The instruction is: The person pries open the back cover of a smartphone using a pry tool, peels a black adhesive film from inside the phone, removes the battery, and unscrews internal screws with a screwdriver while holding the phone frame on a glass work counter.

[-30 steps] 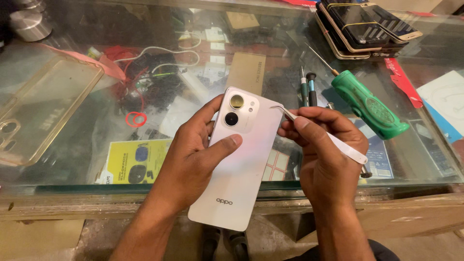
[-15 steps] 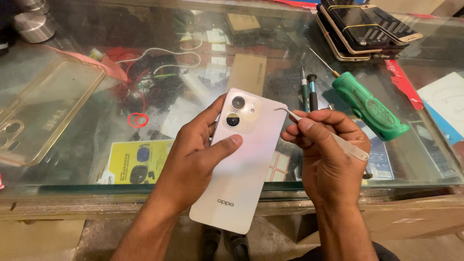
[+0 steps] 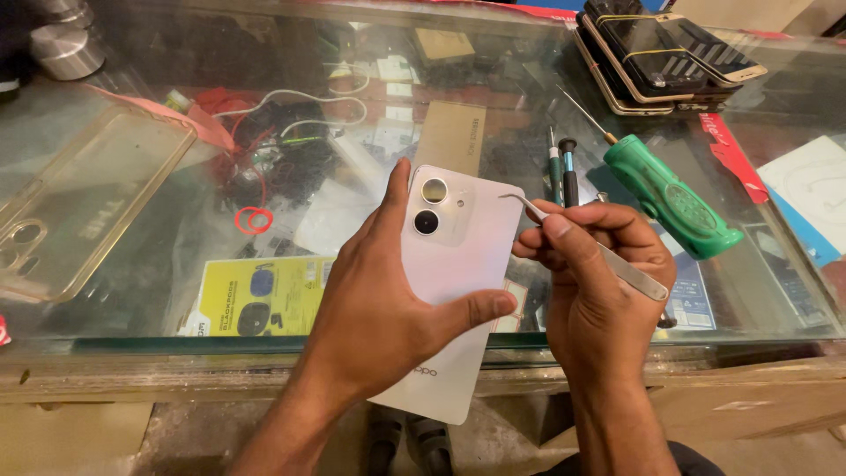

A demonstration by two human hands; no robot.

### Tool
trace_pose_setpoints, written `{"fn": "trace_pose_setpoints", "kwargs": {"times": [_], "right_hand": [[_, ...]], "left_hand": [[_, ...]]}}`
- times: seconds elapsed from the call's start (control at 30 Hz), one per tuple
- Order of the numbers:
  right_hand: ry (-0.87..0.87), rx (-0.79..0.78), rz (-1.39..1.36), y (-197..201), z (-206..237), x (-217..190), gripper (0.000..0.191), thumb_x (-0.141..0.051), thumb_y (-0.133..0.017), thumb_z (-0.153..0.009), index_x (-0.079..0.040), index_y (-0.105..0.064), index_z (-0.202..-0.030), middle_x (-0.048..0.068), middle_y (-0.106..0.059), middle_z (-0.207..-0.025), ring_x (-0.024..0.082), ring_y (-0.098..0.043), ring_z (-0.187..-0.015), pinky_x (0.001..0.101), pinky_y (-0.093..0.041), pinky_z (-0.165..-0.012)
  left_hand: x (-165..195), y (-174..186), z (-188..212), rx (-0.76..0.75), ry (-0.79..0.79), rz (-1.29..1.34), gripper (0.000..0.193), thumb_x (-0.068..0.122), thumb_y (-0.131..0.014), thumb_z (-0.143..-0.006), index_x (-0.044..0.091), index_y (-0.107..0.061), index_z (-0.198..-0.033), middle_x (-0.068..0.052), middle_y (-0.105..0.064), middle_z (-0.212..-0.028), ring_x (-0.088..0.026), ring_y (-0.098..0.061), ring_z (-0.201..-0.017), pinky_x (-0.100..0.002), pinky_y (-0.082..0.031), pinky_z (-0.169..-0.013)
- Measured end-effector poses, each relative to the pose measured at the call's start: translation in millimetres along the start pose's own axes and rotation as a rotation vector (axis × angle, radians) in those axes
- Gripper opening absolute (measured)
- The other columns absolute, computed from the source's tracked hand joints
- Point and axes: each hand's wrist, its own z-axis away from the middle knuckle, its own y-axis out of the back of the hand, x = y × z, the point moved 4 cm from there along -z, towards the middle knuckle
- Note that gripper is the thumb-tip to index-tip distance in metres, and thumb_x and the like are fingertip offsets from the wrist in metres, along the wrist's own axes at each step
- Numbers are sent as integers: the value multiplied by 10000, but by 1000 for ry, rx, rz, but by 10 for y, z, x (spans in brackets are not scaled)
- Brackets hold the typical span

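Head view looks down on a glass counter (image 3: 115, 344), the largest thing beneath both hands. Beyond the left fingers lies a clear phone case (image 3: 79, 207); beyond the right fingers lies a green-handled screwdriver (image 3: 670, 194), and farther off a stack of phones (image 3: 661, 53). A white phone (image 3: 458, 264), back up with two round lenses, sits gripped in the left hand (image 3: 379, 308), thumb pressed across its middle and fingers wrapped behind its left edge. The right hand (image 3: 595, 282) pinches curved metal tweezers (image 3: 599, 251) between thumb and forefinger, their hooked tip just beside the phone's upper right edge, perhaps touching it.
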Motion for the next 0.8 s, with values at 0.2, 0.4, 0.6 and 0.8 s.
{"fn": "trace_pose_setpoints", "kwargs": {"times": [0.2, 0.4, 0.6, 0.8], "right_hand": [[-11, -2, 32, -8, -11, -3, 103, 50, -709, -948, 18, -651, -1026, 208, -750, -1040, 218, -745, -826, 357, -633, -802], [-6, -11, 30, -10, 2, 12, 109, 66, -704, -955, 24, -646, -1038, 215, -749, -1064, 225, -744, -848, 365, -631, -836], [89, -64, -110, -59, 21, -94, 160, -133, -589, -1068, 19, -632, -1094, 248, -716, -1154, 285, -743, -913, 421, -640, -872], [4, -37, -33, -63, -3, -59, 392, -328, -512, -1087, 42, -633, -1128, 189, -711, -1149, 289, -737, -869, 409, -633, -789]], "left_hand": [[81, -51, -17, 39, 14, -120, 1458, 518, -939, -568, -107, -70, -1558, -277, -558, -1385, -389, -628, -1211, -428, -510, -970], [97, -64, -7, 52, 102, -157, 1338, 374, -903, -596, -50, -98, -1577, -265, -565, -1383, -388, -649, -1179, -428, -532, -963], [68, -38, -18, 51, 105, -109, 1293, 388, -886, -609, -70, -146, -1565, -244, -603, -1339, -357, -666, -1171, -413, -532, -970], [23, -10, -12, 80, 29, -68, 1293, 413, -883, -659, -115, -132, -1569, -236, -614, -1356, -339, -654, -1217, -404, -511, -1019]]}}
